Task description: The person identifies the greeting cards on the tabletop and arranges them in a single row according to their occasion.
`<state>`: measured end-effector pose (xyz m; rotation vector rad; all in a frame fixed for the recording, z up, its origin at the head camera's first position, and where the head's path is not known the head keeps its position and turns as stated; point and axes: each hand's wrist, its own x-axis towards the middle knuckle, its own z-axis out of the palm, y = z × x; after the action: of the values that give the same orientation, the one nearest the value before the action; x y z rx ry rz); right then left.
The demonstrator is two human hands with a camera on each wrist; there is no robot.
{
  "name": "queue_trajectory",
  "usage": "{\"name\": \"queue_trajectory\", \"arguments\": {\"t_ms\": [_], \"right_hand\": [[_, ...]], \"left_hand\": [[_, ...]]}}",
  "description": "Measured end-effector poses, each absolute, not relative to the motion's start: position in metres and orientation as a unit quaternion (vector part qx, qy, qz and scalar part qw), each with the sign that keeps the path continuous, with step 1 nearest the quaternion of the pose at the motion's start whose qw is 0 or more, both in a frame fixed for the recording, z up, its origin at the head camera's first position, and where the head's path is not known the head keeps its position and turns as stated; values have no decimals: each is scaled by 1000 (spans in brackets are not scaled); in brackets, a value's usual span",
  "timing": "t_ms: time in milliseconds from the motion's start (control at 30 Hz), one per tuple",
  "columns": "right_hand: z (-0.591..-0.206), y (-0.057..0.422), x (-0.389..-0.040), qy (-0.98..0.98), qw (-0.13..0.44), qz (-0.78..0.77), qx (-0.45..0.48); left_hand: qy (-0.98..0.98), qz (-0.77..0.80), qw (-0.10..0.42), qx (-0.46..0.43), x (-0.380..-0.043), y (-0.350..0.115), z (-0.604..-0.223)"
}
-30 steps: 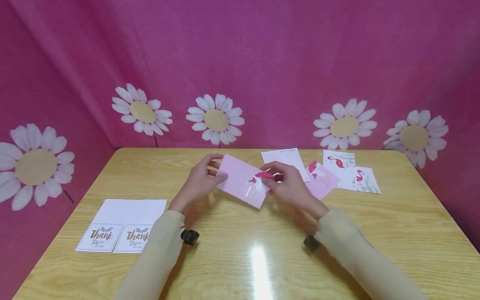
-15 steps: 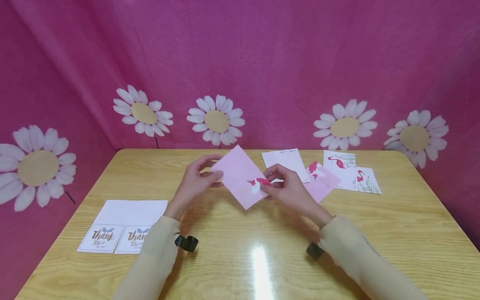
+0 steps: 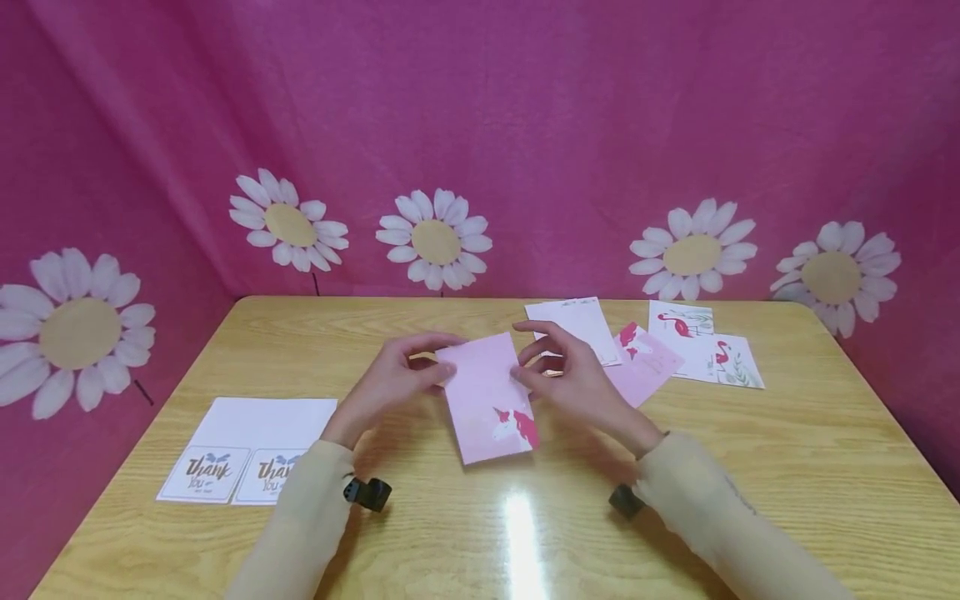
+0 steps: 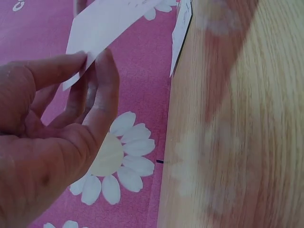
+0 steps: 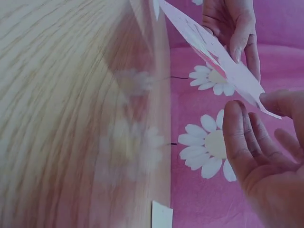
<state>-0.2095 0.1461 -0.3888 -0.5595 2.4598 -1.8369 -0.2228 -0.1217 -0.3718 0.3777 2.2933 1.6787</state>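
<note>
Above the middle of the table a pink unicorn card (image 3: 480, 392) is held between both hands, its unicorn picture at the lower right corner. My left hand (image 3: 393, 375) pinches its upper left edge, thumb in front and fingers behind. That grip also shows in the left wrist view, where the card (image 4: 95, 28) stands out from between thumb and fingertips of the left hand (image 4: 61, 109). At the right edge, my right hand (image 3: 570, 375) holds the card with the thumb on its face and the index finger raised. In the right wrist view the card (image 5: 237, 76) passes between its thumb and fingers.
At back right, a second pink unicorn card (image 3: 648, 367) lies between white cards (image 3: 573, 321) and flamingo cards (image 3: 731, 361). White cards with "Thank You" print (image 3: 204, 475) lie at front left, partly behind the left sleeve. A pink flowered curtain (image 3: 525, 150) hangs behind the wooden table (image 3: 570, 533).
The pink card has been turned from lying slanted sideways to nearly upright, its unicorn now lower right. The right hand has shifted its grip up along the right edge.
</note>
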Motion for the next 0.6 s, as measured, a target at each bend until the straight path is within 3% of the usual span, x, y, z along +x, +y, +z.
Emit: {"name": "queue_trajectory", "arguments": {"t_ms": [267, 600], "right_hand": [[-388, 139, -204, 788, 2, -584, -194], [-394, 120, -197, 752, 71, -641, -135]], "left_hand": [[807, 557, 140, 139, -215, -124, -370], [829, 532, 122, 120, -207, -139, -371]]}}
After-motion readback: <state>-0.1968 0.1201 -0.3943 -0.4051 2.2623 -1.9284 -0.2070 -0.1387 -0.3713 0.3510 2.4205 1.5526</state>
